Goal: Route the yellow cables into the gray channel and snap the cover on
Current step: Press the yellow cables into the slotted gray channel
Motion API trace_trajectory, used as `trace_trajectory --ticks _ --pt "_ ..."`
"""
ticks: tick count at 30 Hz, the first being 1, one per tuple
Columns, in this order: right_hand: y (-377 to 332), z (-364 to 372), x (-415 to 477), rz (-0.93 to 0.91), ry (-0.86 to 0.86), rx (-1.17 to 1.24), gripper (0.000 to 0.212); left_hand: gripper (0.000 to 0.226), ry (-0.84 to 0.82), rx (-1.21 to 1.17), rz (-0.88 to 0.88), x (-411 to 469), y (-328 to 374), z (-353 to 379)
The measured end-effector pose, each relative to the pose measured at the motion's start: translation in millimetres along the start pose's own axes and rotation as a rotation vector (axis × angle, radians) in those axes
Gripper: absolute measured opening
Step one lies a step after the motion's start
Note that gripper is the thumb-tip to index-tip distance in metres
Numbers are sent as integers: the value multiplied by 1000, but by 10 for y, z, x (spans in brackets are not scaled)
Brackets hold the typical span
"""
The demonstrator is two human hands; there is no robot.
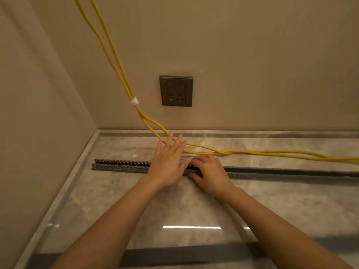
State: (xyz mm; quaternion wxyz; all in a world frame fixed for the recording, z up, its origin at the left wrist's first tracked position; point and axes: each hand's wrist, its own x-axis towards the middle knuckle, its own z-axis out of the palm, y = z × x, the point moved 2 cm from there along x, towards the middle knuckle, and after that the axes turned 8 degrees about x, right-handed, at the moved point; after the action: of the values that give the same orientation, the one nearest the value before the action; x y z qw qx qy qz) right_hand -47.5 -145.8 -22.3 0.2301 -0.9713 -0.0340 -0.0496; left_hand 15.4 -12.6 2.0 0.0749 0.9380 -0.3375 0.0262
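Right now the right hand (208,172) is curled down on the gray channel (120,165), fingers bent over its top edge and pinching it near the middle. The left hand (169,162) lies flat and open, holding nothing. Its palm is over the channel and its fingertips (175,138) reach past it to touch the yellow cables (252,152).

The channel is long and thin. It lies flat on the marble counter (184,206) and runs left to right, so its long way goes across in front of the person. The cables lie behind the channel, on the wall side, close by but not inside. Off to the right they run almost side by side with it. To the left they lift off the counter and climb up the wall, tied together by a white band (134,100) just left of the wall socket (176,91).

The channel looks empty. I think the cables must come toward the person to drop in. The left hand is nearer to them. I cannot tell which part is the cover.
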Motion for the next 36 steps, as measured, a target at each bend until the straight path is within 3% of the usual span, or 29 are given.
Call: trace_trajectory --ticks 4,10,24,30,36 --pt "25 31 -58 15 60 40 44 61 29 164 -84 -73 -82 19" --pt "21 49 -91 -27 119 57 45 56 133 393 -22 -186 -89 -85" --pt "65 -9 -210 15 214 219 40 27 252 514 -103 -587 -470 -127" --pt "70 -12 -182 14 214 185 30 52 281 576 -77 -671 -646 -320" --pt "68 -89 -202 -27 340 192 22 48 332 532 -101 -661 -752 -432"
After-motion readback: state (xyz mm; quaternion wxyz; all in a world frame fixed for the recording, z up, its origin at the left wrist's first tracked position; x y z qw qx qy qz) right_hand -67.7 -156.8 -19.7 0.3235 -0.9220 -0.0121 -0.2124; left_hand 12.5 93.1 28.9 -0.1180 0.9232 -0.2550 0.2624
